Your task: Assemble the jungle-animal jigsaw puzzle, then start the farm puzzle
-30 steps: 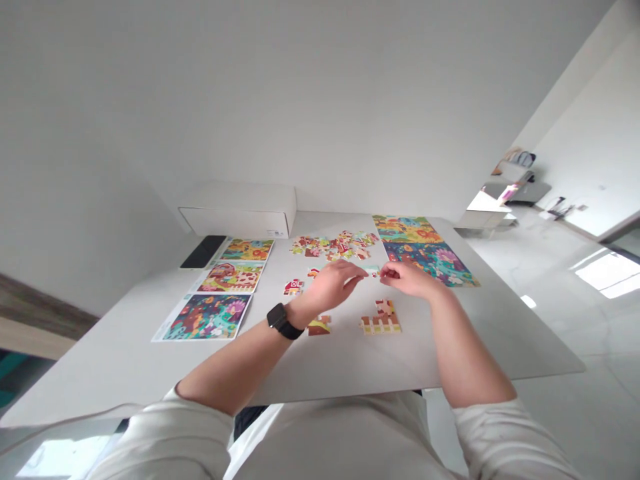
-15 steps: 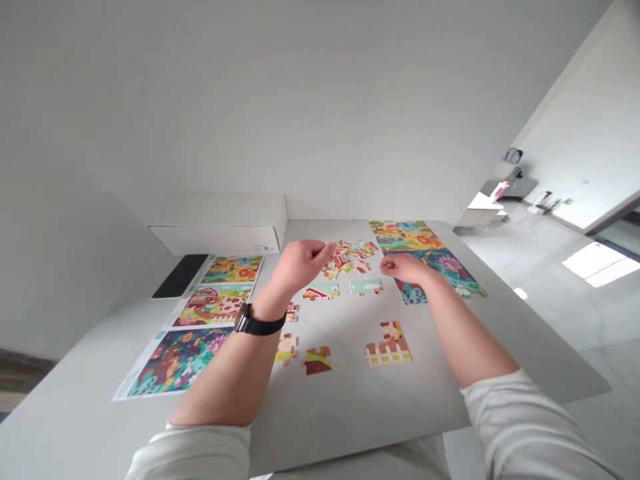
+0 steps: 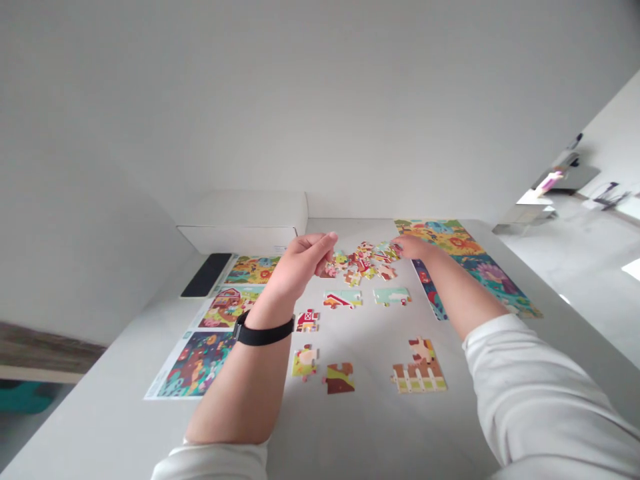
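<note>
My left hand (image 3: 309,259) is closed, thumb against its curled fingers, at the left side of a loose pile of puzzle pieces (image 3: 367,260). What those fingers hold, if anything, is hidden. At the pile's right edge my right hand (image 3: 411,247) has its fingertips closed on a small puzzle piece (image 3: 397,249). Nearer me lie a red-roof section (image 3: 342,298), a pale sky section (image 3: 392,295), a red barn piece (image 3: 307,320), a yellow-green piece (image 3: 305,361), a brown-and-green piece (image 3: 340,378) and a joined fence section (image 3: 421,373).
Three printed pictures (image 3: 231,305) lie at left, beside a black phone (image 3: 206,275). A white box (image 3: 235,237) stands against the wall behind. Two colourful picture boards (image 3: 493,273) lie at right, partly under my right forearm.
The view has turned a little left. My right hand has moved forward to the pile's right edge. My left hand has shifted away from the pile's middle, towards its left side.
</note>
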The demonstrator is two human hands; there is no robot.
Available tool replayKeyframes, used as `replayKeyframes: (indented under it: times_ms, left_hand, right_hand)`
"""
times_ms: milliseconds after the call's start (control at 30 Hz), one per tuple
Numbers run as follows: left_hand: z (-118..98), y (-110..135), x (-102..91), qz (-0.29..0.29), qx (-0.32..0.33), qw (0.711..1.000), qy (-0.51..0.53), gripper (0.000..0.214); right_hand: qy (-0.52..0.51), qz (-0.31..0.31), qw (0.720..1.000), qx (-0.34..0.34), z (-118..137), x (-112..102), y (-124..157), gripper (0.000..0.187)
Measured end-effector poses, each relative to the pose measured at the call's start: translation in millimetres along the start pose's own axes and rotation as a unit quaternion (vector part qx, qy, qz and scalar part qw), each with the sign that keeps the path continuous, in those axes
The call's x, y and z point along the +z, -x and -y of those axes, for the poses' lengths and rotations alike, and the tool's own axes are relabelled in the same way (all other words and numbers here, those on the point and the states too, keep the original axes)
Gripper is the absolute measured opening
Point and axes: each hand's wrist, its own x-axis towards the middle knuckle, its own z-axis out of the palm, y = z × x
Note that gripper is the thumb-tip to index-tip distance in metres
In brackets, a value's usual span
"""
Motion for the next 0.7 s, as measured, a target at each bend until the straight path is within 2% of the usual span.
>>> replayKeyframes:
  times_ms: [167, 333, 533, 700]
  left_hand:
    - [7, -4, -6.3, -0.003, -0.017, 0.998, 0.062, 0.054]
    - [7, -5, -3.7, -0.002, -0.029, 0.992, 0.122, 0.049]
    - [-7, -1, 1.1, 0.011, -0.057, 0.976, 0.212, 0.051]
    - [-19, 9, 10.8, 0.026, -0.049, 0.97, 0.235, 0.05]
  right_hand:
    - [0.011, 0.024, 0.999, -0.04, -8, -10, -7, 0.039]
    - [0.002, 0.002, 0.999, -0.033, -14, -10, 9, 0.031]
    - [-0.029, -0.087, 0.996, 0.021, -7, -7, 48, 0.022]
    - [-0.145, -0.156, 0.976, 0.051, 15, -14, 95, 0.023]
